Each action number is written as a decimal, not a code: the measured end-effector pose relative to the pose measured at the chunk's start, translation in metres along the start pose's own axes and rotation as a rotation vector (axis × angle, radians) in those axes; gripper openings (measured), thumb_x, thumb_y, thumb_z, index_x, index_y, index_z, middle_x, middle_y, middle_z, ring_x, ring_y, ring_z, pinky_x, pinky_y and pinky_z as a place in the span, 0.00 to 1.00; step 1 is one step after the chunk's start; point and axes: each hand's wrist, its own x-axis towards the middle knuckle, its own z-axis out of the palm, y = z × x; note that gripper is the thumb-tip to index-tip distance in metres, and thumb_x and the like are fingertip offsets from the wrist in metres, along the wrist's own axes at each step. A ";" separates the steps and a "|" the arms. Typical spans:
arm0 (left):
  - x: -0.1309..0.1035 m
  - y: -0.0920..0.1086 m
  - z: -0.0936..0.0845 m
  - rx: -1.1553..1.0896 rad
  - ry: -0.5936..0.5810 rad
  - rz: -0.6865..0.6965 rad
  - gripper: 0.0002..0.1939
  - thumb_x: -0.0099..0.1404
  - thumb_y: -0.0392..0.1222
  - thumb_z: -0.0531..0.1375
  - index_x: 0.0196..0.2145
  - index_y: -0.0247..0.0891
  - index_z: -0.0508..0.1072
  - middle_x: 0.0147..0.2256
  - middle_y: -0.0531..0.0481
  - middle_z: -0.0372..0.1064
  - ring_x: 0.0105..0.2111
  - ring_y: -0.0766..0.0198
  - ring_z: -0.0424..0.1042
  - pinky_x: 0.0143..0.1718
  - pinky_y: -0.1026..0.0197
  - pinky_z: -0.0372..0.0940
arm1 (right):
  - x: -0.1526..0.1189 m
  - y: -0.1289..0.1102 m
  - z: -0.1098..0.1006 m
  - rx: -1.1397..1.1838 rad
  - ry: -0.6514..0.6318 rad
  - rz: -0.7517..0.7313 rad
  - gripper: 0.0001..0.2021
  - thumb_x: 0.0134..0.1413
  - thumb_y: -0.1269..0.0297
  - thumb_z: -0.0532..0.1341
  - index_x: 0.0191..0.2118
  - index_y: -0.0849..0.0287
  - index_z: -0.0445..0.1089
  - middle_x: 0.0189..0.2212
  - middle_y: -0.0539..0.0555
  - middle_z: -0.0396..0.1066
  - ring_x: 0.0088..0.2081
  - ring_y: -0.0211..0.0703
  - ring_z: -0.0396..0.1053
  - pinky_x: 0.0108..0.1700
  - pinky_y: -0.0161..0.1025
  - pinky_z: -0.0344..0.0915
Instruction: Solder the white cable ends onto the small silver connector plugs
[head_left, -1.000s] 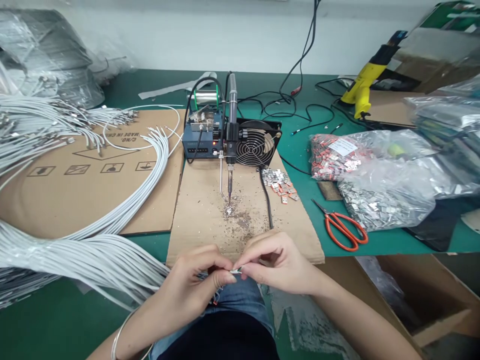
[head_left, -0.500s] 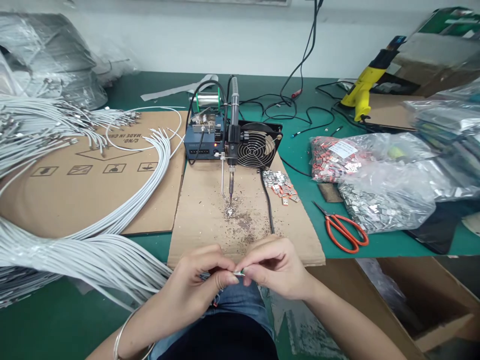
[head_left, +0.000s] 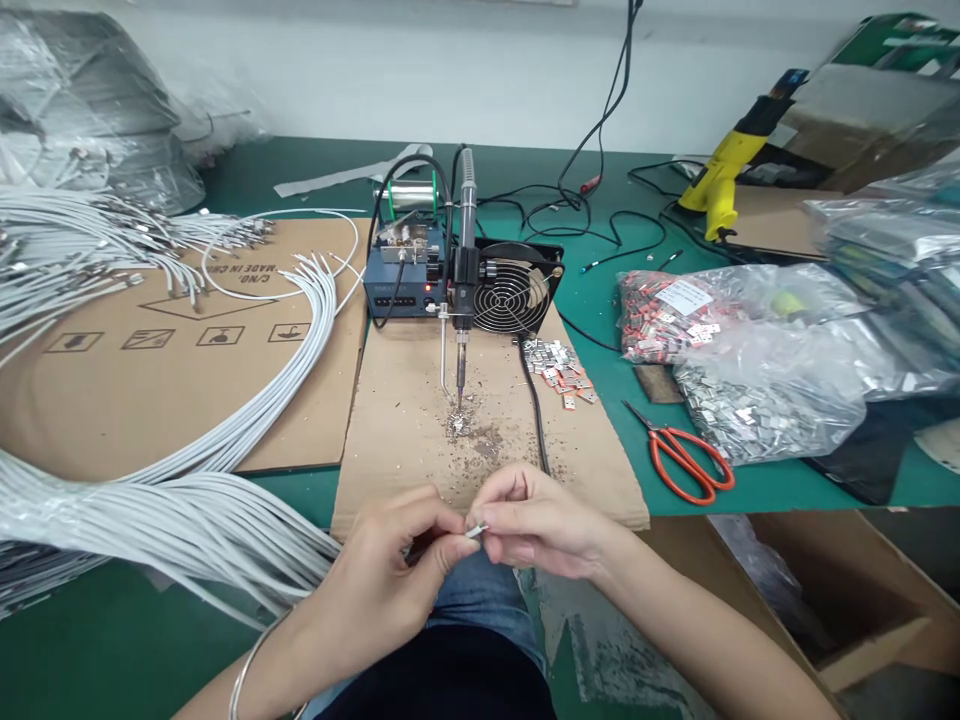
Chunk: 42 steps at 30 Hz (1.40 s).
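Between thumb and index finger, my left hand [head_left: 405,560] pinches a white cable end [head_left: 474,531] just above my lap. My right hand [head_left: 536,520] meets it from the right, its thumb and fingers closed around the tip of the same cable, where a bit of green shows. Beyond my hands, a soldering iron [head_left: 461,290] is held upright in a stand, tip down over solder bits [head_left: 458,424] on a cardboard sheet [head_left: 397,440]. Small metal connectors with orange parts [head_left: 568,380] lie to the right of the iron.
A bundle of white cables [head_left: 172,510] curves along the left side. Behind the iron are a blue soldering station [head_left: 397,290] and a black fan [head_left: 514,295]. Orange-handled scissors [head_left: 694,465], bags of connectors [head_left: 769,410] and a yellow heat gun [head_left: 716,180] are on the right.
My right hand has shifted slightly up and left, with its fingers rearranged at the cable tip. More of the white cable end shows. The view has moved slightly.
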 end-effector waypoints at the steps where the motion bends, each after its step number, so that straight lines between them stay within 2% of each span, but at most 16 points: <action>1: -0.001 -0.001 0.000 -0.003 0.023 -0.007 0.07 0.63 0.35 0.57 0.28 0.35 0.74 0.22 0.54 0.63 0.22 0.70 0.61 0.22 0.67 0.53 | -0.001 0.000 0.000 -0.009 0.017 -0.018 0.10 0.43 0.60 0.68 0.27 0.64 0.75 0.17 0.51 0.70 0.11 0.25 0.50 0.14 0.26 0.47; 3: -0.002 -0.003 0.000 -0.034 0.070 -0.029 0.07 0.63 0.36 0.58 0.28 0.35 0.73 0.21 0.55 0.63 0.21 0.70 0.61 0.21 0.68 0.53 | -0.005 -0.003 0.002 -0.116 0.090 -0.094 0.08 0.46 0.63 0.66 0.32 0.63 0.75 0.20 0.50 0.71 0.13 0.25 0.51 0.16 0.26 0.48; 5: -0.002 -0.005 0.000 -0.051 0.098 -0.050 0.06 0.63 0.36 0.58 0.28 0.35 0.72 0.22 0.55 0.63 0.21 0.71 0.61 0.21 0.68 0.54 | -0.011 -0.007 0.007 -0.351 0.198 -0.188 0.07 0.47 0.66 0.65 0.34 0.62 0.74 0.22 0.49 0.70 0.16 0.26 0.53 0.18 0.27 0.49; 8: -0.001 -0.006 -0.001 0.019 0.103 -0.015 0.06 0.63 0.35 0.57 0.29 0.35 0.72 0.22 0.55 0.63 0.21 0.70 0.62 0.22 0.68 0.55 | -0.016 -0.016 0.018 -0.790 0.330 -0.280 0.03 0.46 0.69 0.65 0.31 0.62 0.73 0.21 0.48 0.65 0.20 0.29 0.54 0.21 0.28 0.51; 12: -0.002 -0.007 0.000 0.188 0.153 0.072 0.06 0.63 0.32 0.56 0.30 0.34 0.73 0.21 0.55 0.61 0.21 0.70 0.62 0.23 0.67 0.55 | -0.014 -0.028 0.026 -1.059 0.330 -0.309 0.05 0.48 0.69 0.63 0.25 0.63 0.70 0.17 0.46 0.60 0.20 0.30 0.54 0.21 0.29 0.50; 15: -0.006 -0.009 0.003 0.201 0.142 0.089 0.06 0.63 0.32 0.56 0.30 0.34 0.72 0.21 0.54 0.61 0.21 0.70 0.62 0.23 0.68 0.55 | -0.013 -0.033 0.024 -1.081 0.270 -0.285 0.05 0.48 0.71 0.62 0.24 0.63 0.70 0.17 0.46 0.61 0.20 0.29 0.54 0.21 0.29 0.49; 17: -0.008 -0.012 0.004 0.133 0.091 0.039 0.07 0.63 0.33 0.56 0.29 0.34 0.72 0.22 0.54 0.62 0.22 0.70 0.62 0.23 0.68 0.56 | -0.012 -0.031 0.021 -1.042 0.204 -0.218 0.06 0.48 0.71 0.62 0.23 0.64 0.69 0.17 0.46 0.60 0.19 0.30 0.54 0.20 0.29 0.49; 21: -0.010 -0.016 0.004 -0.241 -0.057 -0.232 0.07 0.61 0.38 0.58 0.27 0.34 0.72 0.21 0.54 0.64 0.21 0.69 0.64 0.23 0.68 0.60 | -0.012 -0.021 0.016 -0.829 0.124 -0.130 0.09 0.45 0.68 0.64 0.20 0.64 0.67 0.15 0.46 0.59 0.18 0.30 0.54 0.19 0.29 0.48; 23: -0.010 -0.014 0.003 -0.405 -0.144 -0.347 0.06 0.60 0.38 0.59 0.28 0.34 0.74 0.21 0.53 0.66 0.22 0.68 0.66 0.24 0.67 0.63 | -0.012 -0.018 0.014 -0.837 0.095 -0.152 0.09 0.45 0.69 0.64 0.19 0.64 0.67 0.15 0.47 0.59 0.18 0.31 0.54 0.19 0.30 0.48; 25: -0.009 -0.010 0.002 -0.456 -0.176 -0.398 0.06 0.59 0.37 0.59 0.27 0.34 0.75 0.22 0.53 0.66 0.21 0.69 0.67 0.24 0.67 0.64 | -0.014 -0.020 0.011 -0.872 0.065 -0.170 0.09 0.44 0.71 0.64 0.19 0.64 0.67 0.15 0.47 0.60 0.19 0.31 0.54 0.19 0.30 0.48; 27: -0.008 -0.006 0.001 -0.501 -0.152 -0.412 0.06 0.58 0.38 0.61 0.26 0.34 0.74 0.21 0.54 0.65 0.20 0.70 0.65 0.21 0.68 0.64 | -0.017 -0.026 0.006 -0.796 0.110 -0.255 0.09 0.44 0.71 0.65 0.19 0.63 0.67 0.15 0.47 0.60 0.18 0.31 0.54 0.19 0.30 0.49; 30: -0.008 -0.002 0.000 -0.642 -0.079 -0.450 0.07 0.56 0.42 0.63 0.26 0.35 0.73 0.20 0.55 0.62 0.17 0.71 0.63 0.17 0.68 0.64 | -0.022 -0.034 0.000 -0.549 0.346 -0.528 0.10 0.46 0.68 0.65 0.19 0.61 0.65 0.16 0.47 0.60 0.19 0.32 0.55 0.20 0.30 0.51; 31: -0.008 -0.001 0.000 -0.676 -0.057 -0.460 0.08 0.55 0.43 0.64 0.25 0.35 0.73 0.19 0.56 0.62 0.16 0.71 0.62 0.16 0.69 0.64 | -0.023 -0.035 0.000 -0.528 0.400 -0.564 0.10 0.46 0.67 0.65 0.20 0.60 0.66 0.17 0.47 0.61 0.20 0.32 0.55 0.21 0.30 0.52; 33: -0.008 -0.002 0.000 -0.696 -0.015 -0.487 0.10 0.53 0.44 0.65 0.26 0.34 0.73 0.18 0.56 0.62 0.15 0.71 0.62 0.16 0.69 0.64 | -0.023 -0.031 0.004 -0.621 0.391 -0.457 0.07 0.45 0.67 0.67 0.24 0.61 0.69 0.20 0.49 0.64 0.20 0.32 0.55 0.21 0.31 0.52; 36: -0.006 -0.003 -0.001 -0.696 0.014 -0.491 0.10 0.52 0.45 0.66 0.26 0.34 0.73 0.17 0.56 0.63 0.15 0.72 0.63 0.16 0.69 0.64 | -0.019 -0.021 0.013 -0.761 0.285 -0.281 0.06 0.45 0.65 0.67 0.30 0.62 0.74 0.22 0.50 0.66 0.19 0.31 0.54 0.19 0.30 0.50; 42: -0.003 -0.002 0.001 -0.672 -0.020 -0.503 0.07 0.53 0.41 0.65 0.26 0.34 0.74 0.19 0.57 0.63 0.16 0.73 0.63 0.18 0.70 0.65 | -0.015 -0.019 0.016 -0.897 0.236 -0.362 0.06 0.48 0.67 0.65 0.25 0.63 0.72 0.20 0.49 0.64 0.20 0.31 0.55 0.21 0.31 0.51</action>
